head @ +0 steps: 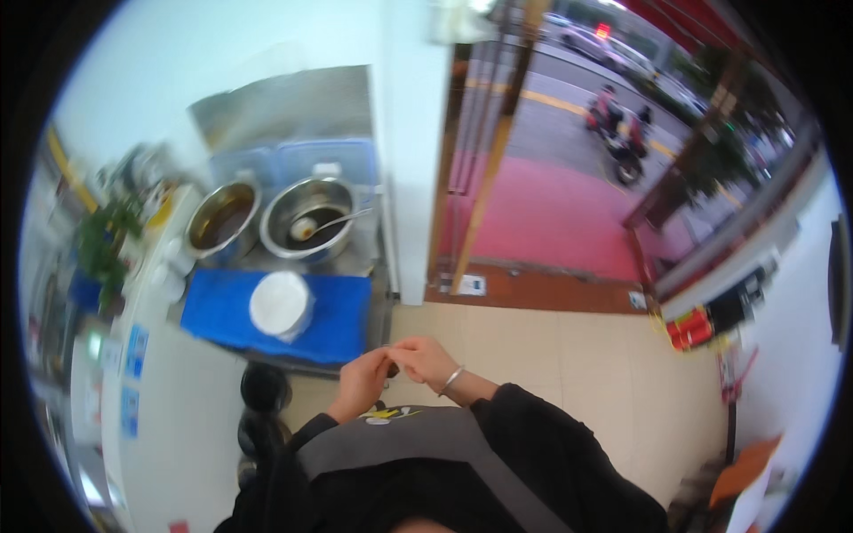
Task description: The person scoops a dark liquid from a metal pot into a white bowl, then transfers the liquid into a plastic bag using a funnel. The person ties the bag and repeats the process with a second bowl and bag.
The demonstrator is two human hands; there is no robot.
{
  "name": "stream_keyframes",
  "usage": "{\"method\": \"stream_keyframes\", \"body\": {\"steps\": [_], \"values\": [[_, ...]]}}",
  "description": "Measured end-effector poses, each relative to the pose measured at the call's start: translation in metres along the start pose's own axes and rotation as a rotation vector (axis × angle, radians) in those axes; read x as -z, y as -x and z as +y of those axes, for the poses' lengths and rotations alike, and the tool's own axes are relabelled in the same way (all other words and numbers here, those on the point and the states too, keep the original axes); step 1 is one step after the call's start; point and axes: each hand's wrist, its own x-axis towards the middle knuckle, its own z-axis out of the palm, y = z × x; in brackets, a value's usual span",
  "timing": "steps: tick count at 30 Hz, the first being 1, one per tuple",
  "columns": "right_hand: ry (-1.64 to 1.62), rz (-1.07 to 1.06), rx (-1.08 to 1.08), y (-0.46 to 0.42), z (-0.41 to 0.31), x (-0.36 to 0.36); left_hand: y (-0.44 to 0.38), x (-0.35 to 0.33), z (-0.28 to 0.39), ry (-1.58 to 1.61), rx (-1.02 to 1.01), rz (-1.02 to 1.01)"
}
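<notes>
My left hand (363, 383) and my right hand (426, 365) meet in front of my grey apron (393, 443), fingertips touching. Whether something small is between the fingers cannot be made out. A bangle (452, 380) circles my right wrist. Beyond my left hand, a stack of white round items (280, 303), seemingly in clear wrap, stands on a blue cloth (343, 313). Behind it are two steel pots with dark liquid: the left pot (223, 220) and the right pot (310, 216), which holds a ladle (340, 218) and a pale round thing.
A white counter (163, 393) with a green plant (106, 246) runs along the left. Dark round containers (263, 386) stand below the table. Ahead right, a doorway with a brown sill (553, 290) opens to a street with scooters (620, 133). A red object (690, 328) lies near the right wall.
</notes>
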Motion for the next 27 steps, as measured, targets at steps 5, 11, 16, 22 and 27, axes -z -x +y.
{"method": "stream_keyframes", "body": {"steps": [5, 11, 16, 22, 27], "values": [[-0.111, -0.093, -0.026, -0.015, 0.012, 0.0, 0.011, 0.011, -0.024, -0.061, -0.097, 0.062], [-0.137, -0.087, -0.002, -0.037, -0.001, -0.045, 0.004, 0.043, -0.054, -0.102, -0.214, 0.109], [0.094, -0.119, 0.053, -0.088, -0.03, -0.095, -0.02, 0.099, -0.094, -0.094, -0.228, 0.185], [0.2, -0.14, 0.168, -0.162, -0.09, -0.169, -0.082, 0.246, -0.168, -0.168, -0.192, 0.359], [0.22, 0.054, 0.175, -0.193, -0.093, -0.168, -0.197, 0.39, -0.274, -0.162, -0.145, 0.645]]}}
